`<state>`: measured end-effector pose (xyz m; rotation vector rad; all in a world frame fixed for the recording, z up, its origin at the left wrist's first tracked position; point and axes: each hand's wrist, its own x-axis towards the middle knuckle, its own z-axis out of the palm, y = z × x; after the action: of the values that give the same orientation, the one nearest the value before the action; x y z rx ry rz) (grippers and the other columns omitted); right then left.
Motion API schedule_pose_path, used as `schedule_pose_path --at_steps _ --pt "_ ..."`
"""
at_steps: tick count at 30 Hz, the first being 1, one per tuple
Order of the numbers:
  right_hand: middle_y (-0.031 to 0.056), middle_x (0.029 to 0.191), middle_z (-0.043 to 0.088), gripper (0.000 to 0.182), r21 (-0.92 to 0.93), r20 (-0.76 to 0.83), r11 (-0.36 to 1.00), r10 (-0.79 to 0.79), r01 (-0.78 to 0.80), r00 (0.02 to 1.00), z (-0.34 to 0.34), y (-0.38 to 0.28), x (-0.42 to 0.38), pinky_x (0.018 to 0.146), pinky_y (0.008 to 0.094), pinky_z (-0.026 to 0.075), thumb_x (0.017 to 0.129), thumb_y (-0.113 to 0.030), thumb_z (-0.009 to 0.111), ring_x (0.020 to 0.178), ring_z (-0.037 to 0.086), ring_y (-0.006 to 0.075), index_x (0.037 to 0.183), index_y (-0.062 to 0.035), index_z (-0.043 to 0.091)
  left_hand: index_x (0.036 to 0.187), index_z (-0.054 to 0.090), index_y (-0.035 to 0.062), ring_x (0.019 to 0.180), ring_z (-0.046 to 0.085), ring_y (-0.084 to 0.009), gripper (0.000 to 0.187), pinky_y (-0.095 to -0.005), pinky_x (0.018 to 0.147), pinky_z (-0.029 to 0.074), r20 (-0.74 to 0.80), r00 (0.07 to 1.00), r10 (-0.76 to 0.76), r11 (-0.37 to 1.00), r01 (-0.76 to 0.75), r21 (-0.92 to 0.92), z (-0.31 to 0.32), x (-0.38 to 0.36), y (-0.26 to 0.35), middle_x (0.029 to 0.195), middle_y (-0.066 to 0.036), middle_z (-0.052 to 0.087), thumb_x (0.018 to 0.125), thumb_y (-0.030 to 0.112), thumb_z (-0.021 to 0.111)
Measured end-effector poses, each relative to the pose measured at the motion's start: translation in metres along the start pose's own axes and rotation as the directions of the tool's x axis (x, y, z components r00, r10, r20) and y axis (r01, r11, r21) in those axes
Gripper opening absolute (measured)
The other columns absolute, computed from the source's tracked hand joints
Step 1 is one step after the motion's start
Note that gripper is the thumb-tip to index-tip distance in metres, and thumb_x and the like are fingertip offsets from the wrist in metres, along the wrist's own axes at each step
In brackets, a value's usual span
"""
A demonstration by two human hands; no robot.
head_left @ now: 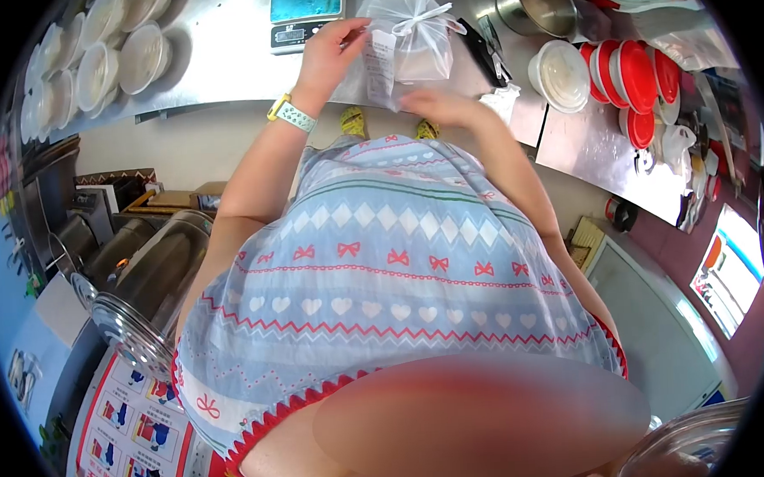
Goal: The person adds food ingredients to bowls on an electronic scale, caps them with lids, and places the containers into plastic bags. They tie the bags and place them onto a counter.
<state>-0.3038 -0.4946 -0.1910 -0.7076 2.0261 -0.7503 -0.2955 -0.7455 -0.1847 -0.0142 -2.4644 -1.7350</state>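
Observation:
A knotted, translucent white plastic bag (425, 45) with a container inside stands on the steel counter. A long printed paper slip (380, 64) lies against its near left side. My left hand (327, 60), with a watch on the wrist, has its fingers bent at the slip's upper left edge and seems to pinch it. Near the slip's lower end is my right hand (440, 108), blurred, its fingertips pointing left; whether they grip anything is unclear. A digital scale (298, 36) with a blue top sits behind my left hand.
Lidded bowls (100, 76) are stacked at the left of the steel counter (221, 71). On the right are a metal pot (536, 8), a white-lidded tub (560, 77) and several red-lidded tubs (633, 76). A black object (483, 53) lies beside the bag.

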Motion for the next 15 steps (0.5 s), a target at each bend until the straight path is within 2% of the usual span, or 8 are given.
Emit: schedule_pose_path --at_steps 1,2,4,6,7,9,12,15 --pt "0.0198 0.096 0.069 0.049 0.290 -0.009 0.936 0.210 -0.199 0.978 -0.021 0.008 -0.010 0.082 0.0390 0.050 0.091 -0.048 0.050 0.091 0.065 0.0327 0.106 -0.0053 0.069 0.110 0.066 0.0018 0.085 0.062 -0.0116 0.022 -0.0240 0.077 0.051 0.002 1.000 0.025 0.998 -0.025 0.050 0.000 0.001 0.000 0.098 -0.006 0.067 0.089 0.008 0.066" --pt "0.0190 0.093 0.069 0.050 0.550 0.044 0.752 0.408 -0.363 0.912 -0.038 0.022 -0.016 0.080 0.0385 0.050 0.090 -0.050 0.051 0.088 0.066 0.0312 0.102 -0.0057 0.071 0.108 0.066 0.0013 0.084 0.063 -0.0119 0.021 -0.0243 0.076 0.051 0.007 0.999 0.049 0.994 -0.050 0.099 0.000 0.001 0.000 0.097 -0.006 0.067 0.089 0.009 0.066" --pt "0.0151 0.083 0.069 0.049 0.184 -0.600 0.920 0.385 -0.347 0.702 -0.049 0.068 -0.013 0.080 0.0396 0.050 0.086 -0.051 0.057 0.084 0.066 0.0305 0.093 -0.0050 0.072 0.107 0.066 0.0025 0.080 0.063 -0.0143 0.021 -0.0258 0.073 0.051 -0.025 0.996 0.085 0.994 -0.083 0.075 0.002 0.002 -0.001 0.092 -0.008 0.065 0.087 0.009 0.066" --pt "0.0152 0.097 0.068 0.054 0.083 -0.667 0.877 0.402 -0.474 0.627 -0.070 0.088 -0.010 0.088 0.0407 0.049 0.082 -0.051 0.063 0.097 0.064 0.0329 0.111 -0.0059 0.066 0.106 0.067 0.0038 0.075 0.063 -0.0167 0.021 -0.0273 0.069 0.052 -0.054 0.991 0.126 0.991 -0.124 0.051 0.004 0.001 -0.001 0.086 -0.009 0.064 0.086 0.010 0.066" --pt "0.0152 0.097 0.068 0.054 0.080 -0.670 0.879 0.397 -0.471 0.628 -0.069 0.094 -0.004 0.088 0.0407 0.049 0.082 -0.051 0.063 0.097 0.064 0.0329 0.111 -0.0059 0.066 0.105 0.066 0.0022 0.078 0.063 -0.0136 0.019 -0.0254 0.071 0.051 -0.038 0.996 0.086 0.996 -0.085 0.019 0.004 0.002 -0.001 0.089 -0.007 0.065 0.088 0.010 0.066" --pt "0.0186 0.120 0.058 0.068 -0.237 -0.819 0.706 0.224 -0.667 0.528 -0.059 0.103 0.008 0.097 0.0424 0.045 0.080 -0.045 0.069 0.113 0.054 0.0373 0.131 -0.0051 0.049 0.104 0.065 0.0006 0.081 0.062 -0.0105 0.018 -0.0235 0.073 0.050 -0.033 0.999 0.042 0.999 -0.042 -0.007 0.002 0.001 0.001 0.092 -0.005 0.066 0.089 0.010 0.065" --pt "0.0226 0.134 0.045 0.084 -0.127 -0.728 0.769 0.357 -0.626 0.586 -0.065 0.116 0.024 0.103 0.0416 0.040 0.076 -0.042 0.075 0.123 0.045 0.0393 0.139 -0.0040 0.034 0.104 0.065 0.0009 0.078 0.061 -0.0100 0.017 -0.0231 0.072 0.050 -0.061 0.998 -0.004 1.000 0.003 -0.030 0.003 0.000 0.006 0.087 -0.004 0.067 0.090 0.010 0.064" --pt "0.0233 0.130 0.049 0.083 -0.066 -0.788 0.863 0.263 -0.501 0.557 -0.074 0.103 0.012 0.098 0.0431 0.044 0.071 -0.031 0.077 0.115 0.052 0.0402 0.136 0.0011 0.036 0.104 0.065 0.0009 0.075 0.061 -0.0095 0.016 -0.0224 0.071 0.050 -0.066 0.998 0.022 1.000 -0.022 -0.010 0.003 0.001 0.005 0.084 -0.004 0.067 0.090 0.010 0.064"
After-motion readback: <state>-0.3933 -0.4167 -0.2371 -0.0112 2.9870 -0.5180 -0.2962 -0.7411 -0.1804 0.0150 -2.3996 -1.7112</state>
